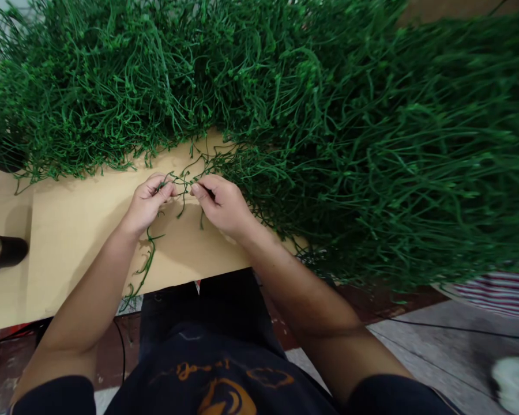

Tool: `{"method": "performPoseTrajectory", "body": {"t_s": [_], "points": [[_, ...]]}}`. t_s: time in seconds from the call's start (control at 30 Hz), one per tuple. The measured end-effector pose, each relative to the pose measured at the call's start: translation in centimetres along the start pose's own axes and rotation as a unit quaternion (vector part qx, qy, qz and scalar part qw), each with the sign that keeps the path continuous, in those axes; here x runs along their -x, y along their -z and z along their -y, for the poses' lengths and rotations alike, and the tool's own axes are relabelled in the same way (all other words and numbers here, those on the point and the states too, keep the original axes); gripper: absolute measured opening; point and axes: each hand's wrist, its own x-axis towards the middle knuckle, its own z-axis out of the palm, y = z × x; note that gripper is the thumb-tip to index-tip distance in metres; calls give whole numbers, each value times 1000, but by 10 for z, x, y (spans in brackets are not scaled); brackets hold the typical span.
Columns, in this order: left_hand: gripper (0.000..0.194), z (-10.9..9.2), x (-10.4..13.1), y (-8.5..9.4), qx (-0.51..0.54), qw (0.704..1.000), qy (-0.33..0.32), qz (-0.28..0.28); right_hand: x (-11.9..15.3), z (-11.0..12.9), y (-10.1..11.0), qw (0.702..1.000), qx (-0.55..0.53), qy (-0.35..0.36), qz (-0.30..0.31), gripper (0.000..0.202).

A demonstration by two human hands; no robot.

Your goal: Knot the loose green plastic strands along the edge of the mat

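Now our left hand (153, 199) pinches green stems (182, 185) between thumb and fingers, and our right hand (216, 199) pinches them too, close beside it! We've got the stems just above the table (82, 230), the big green pile (259, 86) lying beyond and to our right.

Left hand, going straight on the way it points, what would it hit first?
The left hand would likely meet the green stems between both hands, then the right hand, though depth is unclear.
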Motion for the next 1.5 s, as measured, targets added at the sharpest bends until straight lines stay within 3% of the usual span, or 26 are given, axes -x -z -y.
{"method": "performPoseTrajectory", "body": {"t_s": [0.17, 0.47, 0.63, 0.8, 0.97, 1.17, 1.27, 1.37, 1.43, 1.5], "points": [[35, -2, -1, 2, 86, 995, 42, -7, 1, -10, -2, 998, -53, -4, -31, 24], [28, -3, -1, 2, 69, 997, 34, -11, -2, -17, 5, 993, -15, 46, -107, 22], [29, -2, -1, 2, 46, 998, 32, -31, -6, -23, 33, 985, 31, 37, -168, 24], [32, -4, 1, 0, 9, 999, 36, -30, -13, -33, 65, 959, 184, 21, -214, 27], [32, -10, 3, -2, -10, 999, 43, -30, -25, -35, 62, 953, 255, -4, -163, 27], [25, -10, 3, -3, -34, 999, 35, -15, -35, -15, 42, 972, 190, 14, -135, 23], [20, -7, 3, -4, -43, 999, 23, 5, -35, 3, 30, 992, 122, 41, -18, 21], [21, -4, 3, -4, -46, 999, 13, 15, -35, 16, 19, 990, 73, 29, 113, 19], [26, -5, 3, -3, -51, 998, 12, 16, -37, 19, 14, 991, 40, 17, 129, 17], [30, -6, 4, -3, -56, 998, 17, 21, -38, 17, 11, 995, 10, 14, 103, 14]]}}
